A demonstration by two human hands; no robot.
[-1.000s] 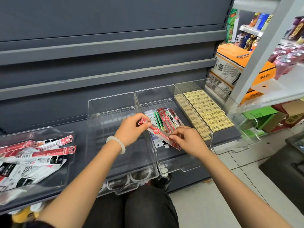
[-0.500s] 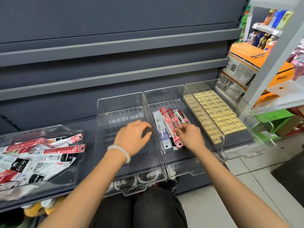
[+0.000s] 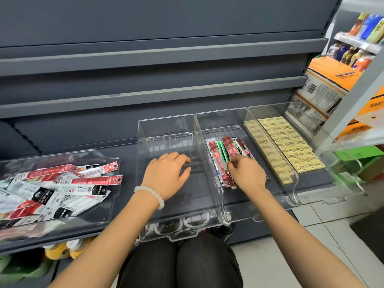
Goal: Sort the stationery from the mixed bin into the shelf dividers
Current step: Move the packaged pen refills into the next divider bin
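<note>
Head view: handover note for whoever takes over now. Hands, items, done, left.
Left hand: open, palm down over the floor of the left divider, holding nothing.
Right hand: fingers curled on the refill packets in the middle divider, straightening them.
Done: a row of packets sits in the middle divider; erasers fill the right one.
Left: the mixed bin still holds many packets; the left divider shows no stock.

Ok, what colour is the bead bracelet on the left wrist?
White, slightly translucent round-bead bracelet, clearest in the head view.
</note>
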